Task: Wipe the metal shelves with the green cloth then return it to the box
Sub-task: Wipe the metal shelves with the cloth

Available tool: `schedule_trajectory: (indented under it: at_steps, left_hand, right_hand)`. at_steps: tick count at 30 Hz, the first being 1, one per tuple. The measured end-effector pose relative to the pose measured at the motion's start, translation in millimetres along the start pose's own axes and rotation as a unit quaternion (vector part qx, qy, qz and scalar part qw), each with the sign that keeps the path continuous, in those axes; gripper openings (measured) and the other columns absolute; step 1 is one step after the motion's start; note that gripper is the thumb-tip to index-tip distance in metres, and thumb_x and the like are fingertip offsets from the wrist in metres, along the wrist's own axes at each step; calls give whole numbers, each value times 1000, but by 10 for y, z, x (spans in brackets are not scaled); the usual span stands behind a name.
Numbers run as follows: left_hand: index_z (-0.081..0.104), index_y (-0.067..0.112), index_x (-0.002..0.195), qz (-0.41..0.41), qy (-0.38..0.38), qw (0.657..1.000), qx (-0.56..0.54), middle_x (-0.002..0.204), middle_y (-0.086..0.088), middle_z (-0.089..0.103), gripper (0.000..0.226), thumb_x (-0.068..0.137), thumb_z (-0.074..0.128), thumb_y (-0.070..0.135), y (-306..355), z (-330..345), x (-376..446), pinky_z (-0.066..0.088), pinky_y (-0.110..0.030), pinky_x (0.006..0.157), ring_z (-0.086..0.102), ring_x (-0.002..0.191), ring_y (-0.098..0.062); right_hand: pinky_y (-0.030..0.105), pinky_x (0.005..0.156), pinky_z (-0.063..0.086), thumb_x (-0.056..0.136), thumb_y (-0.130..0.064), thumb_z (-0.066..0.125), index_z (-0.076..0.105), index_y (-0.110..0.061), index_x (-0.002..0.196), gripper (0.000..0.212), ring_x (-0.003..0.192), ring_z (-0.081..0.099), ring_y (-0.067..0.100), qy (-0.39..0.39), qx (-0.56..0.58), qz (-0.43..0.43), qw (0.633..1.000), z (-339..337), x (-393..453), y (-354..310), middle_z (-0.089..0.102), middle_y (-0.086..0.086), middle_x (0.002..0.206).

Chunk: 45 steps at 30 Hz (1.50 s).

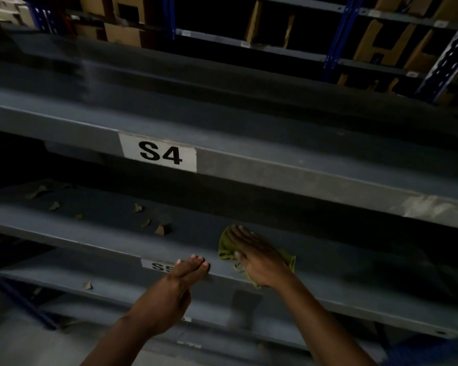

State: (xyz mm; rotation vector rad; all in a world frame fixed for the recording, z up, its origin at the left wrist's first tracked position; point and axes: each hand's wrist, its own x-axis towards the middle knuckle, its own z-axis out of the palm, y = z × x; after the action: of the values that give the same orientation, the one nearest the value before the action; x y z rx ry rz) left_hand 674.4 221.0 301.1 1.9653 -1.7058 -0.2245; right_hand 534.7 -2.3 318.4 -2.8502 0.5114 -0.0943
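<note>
A green cloth (224, 248) lies flat on the grey metal shelf (111, 233) labelled S5. My right hand (257, 256) presses down on the cloth with its fingers spread, covering most of it. My left hand (188, 272) rests on the front lip of the same shelf, fingers together, over part of the S5 label (156, 266). It holds nothing. The shelf above (302, 175) carries a white S4 label (158, 153). No box for the cloth is in view.
Several brown scraps of debris (160, 229) lie on the S5 shelf left of the cloth. One more scrap (87, 285) sits on a lower shelf. Blue uprights (339, 35) and cardboard boxes (389, 46) stand on racks behind.
</note>
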Motion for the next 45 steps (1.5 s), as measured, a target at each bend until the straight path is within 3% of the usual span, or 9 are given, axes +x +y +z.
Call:
schedule_trajectory:
  at_steps: [4, 7, 11, 18, 26, 31, 35, 40, 45]
  left_hand:
    - [28, 36, 146, -6, 20, 999, 29, 156, 16, 14, 71, 87, 56, 7, -61, -75, -81, 22, -25, 114, 12, 142, -2]
    - [45, 26, 137, -40, 70, 995, 59, 145, 5, 41, 72, 74, 73, 6, -287, -208, -262, 33, -45, 109, 40, 132, -17]
    - [44, 19, 138, -110, 96, 986, 78, 144, -5, 44, 80, 68, 78, 1, -689, -375, -479, 38, -57, 104, 39, 132, -24]
    - [9, 43, 148, -101, 62, 991, 58, 156, -1, 18, 95, 81, 66, 6, -925, -332, -516, 22, -45, 108, 15, 144, -23]
    - [12, 41, 148, -68, 55, 995, 41, 154, 3, 21, 98, 78, 66, -2, -970, -462, -532, 23, -39, 108, 16, 142, -19]
    - [24, 31, 147, -61, 52, 996, 39, 152, 0, 28, 94, 73, 67, -7, -957, -493, -521, 18, -40, 109, 17, 141, -17]
    - [19, 37, 147, -82, 44, 995, 20, 156, 7, 17, 85, 82, 56, -3, -921, -521, -504, 2, -26, 114, 6, 144, -8]
    - [17, 45, 146, -81, 35, 996, 26, 156, 12, 13, 87, 83, 53, -3, -966, -506, -513, -5, -13, 113, -3, 142, 3]
    - [20, 40, 147, -85, 42, 994, 48, 155, 10, 17, 87, 82, 59, -2, -955, -517, -514, 12, -32, 115, 8, 144, -7]
  right_hand:
    - [23, 116, 0, 96, -36, 31, 7, -34, 151, 60, 144, -1, 1, -19, 2, -40, 999, 8, -113, -132, 2, -15, 159]
    - [28, 119, 3, 91, -50, 21, 5, -34, 150, 63, 145, -1, 4, -13, -20, -21, 999, -3, -119, -117, 3, -14, 159]
    - [30, 119, 2, 85, -62, 11, -1, -30, 151, 74, 146, -5, 9, -9, -53, 38, 998, 39, 22, -140, -4, -13, 159]
    - [30, 120, 1, 83, -57, 3, -3, -28, 150, 73, 141, -13, 0, -11, -52, 59, 997, 60, 285, -344, -12, -18, 154]
    - [23, 118, 6, 98, -35, 34, 14, -36, 149, 55, 143, 4, -4, 3, 42, 9, 999, 153, 92, -562, 11, -19, 157]
    - [23, 118, -3, 96, -45, 22, 0, -31, 150, 60, 144, -6, 2, -23, -3, 75, 997, 107, 397, -459, -6, -17, 156]
    - [25, 118, -5, 81, -59, 3, -6, -30, 149, 75, 145, -11, 4, -32, -38, 36, 998, 120, 718, -513, -15, -19, 153]
    - [28, 119, -5, 84, -57, 1, -11, -32, 149, 71, 141, -20, -1, -44, -40, -10, 998, 118, 731, -616, -17, -18, 156]
    - [27, 118, -6, 94, -52, 21, -8, -32, 150, 66, 144, -14, 2, -47, -41, -60, 996, 130, 492, -705, -9, -16, 158]
